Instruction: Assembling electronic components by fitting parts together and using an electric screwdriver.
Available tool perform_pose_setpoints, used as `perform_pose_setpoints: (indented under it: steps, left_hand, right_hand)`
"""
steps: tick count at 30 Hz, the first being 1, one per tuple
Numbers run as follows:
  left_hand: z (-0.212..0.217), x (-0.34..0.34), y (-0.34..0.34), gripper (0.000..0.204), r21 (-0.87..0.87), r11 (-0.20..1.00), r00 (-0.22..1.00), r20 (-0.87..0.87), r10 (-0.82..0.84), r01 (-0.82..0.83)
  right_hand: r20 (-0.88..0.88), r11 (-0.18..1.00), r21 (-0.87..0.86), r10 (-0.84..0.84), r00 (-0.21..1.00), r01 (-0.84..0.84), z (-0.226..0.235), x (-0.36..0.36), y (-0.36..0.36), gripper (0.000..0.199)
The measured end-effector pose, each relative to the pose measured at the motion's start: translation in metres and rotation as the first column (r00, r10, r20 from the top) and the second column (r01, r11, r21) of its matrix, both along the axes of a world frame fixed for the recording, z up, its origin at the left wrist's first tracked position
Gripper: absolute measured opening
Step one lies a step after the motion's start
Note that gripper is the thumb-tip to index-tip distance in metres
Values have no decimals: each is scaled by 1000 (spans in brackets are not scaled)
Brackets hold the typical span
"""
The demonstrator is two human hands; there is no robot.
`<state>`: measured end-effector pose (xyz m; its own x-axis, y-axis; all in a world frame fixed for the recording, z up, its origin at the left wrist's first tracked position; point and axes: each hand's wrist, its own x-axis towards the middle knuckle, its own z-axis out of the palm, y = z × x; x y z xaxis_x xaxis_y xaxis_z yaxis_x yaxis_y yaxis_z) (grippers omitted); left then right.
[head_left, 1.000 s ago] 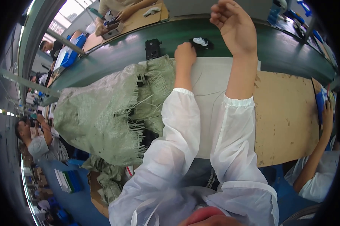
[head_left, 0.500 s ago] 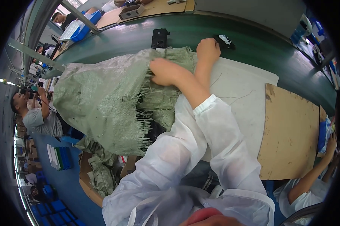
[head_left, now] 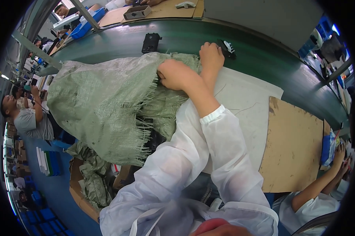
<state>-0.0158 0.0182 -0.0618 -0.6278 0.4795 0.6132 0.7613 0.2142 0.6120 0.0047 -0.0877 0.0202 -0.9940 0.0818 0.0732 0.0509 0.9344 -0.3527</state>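
Dark green curved conveyor belt (head_left: 264, 51) across the far side, bending toward the right rim. Large pale green woven plastic sack (head_left: 103, 102) with frayed edges, left of centre, draped over the near edge of the belt and hanging down toward the floor. White flat sheet (head_left: 248, 106) on the work surface just right of the sack; brown cardboard panel (head_left: 295, 145) further right, touching the sheet's right edge. Crumpled green sacks (head_left: 89, 177) lower left, in a brown carton near the floor.

Both forearms in white sleeves, crossed at centre. Right hand (head_left: 176, 74) closed into a fist on the sack's far, frayed edge, cloth bunched under the fingers. Left hand (head_left: 211, 57) further away, knuckles up, fingers curled at the sack's far right corner; grip on the cloth cannot be told. Small black-and-white part (head_left: 227, 48) on the belt just right of that hand. Black rectangular device (head_left: 150, 42) on the belt, far of the sack, apart from it.

Seated person in a grey shirt (head_left: 26, 118) at far left.
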Motion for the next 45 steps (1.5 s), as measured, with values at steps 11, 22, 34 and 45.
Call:
perform_pose_setpoints:
  steps: [11, 22, 34, 45]
  left_hand:
    - [7, 2, 2, 13, 171, 982, 991, 99, -93, 76]
    - [26, 3, 0, 16, 418, 898, 946, 215, -244, 137]
    - [85, 17, -50, 22, 977, 152, 227, 116, -967, 151]
    - [172, 9, -114, 20, 852, 437, 603, 193, -774, 289]
  right_hand:
    - [-57, 998, -61, 8, 998, -12, -14, 10, 1, 30]
    - [103, 998, -45, -39, 994, 44, 22, 22, 11, 41]
    - [-573, 770, -582, -160, 804, -262, 82, 97, 52, 63]
    - [-828, 385, -515, -456, 327, -766, 111, 143, 67, 56]
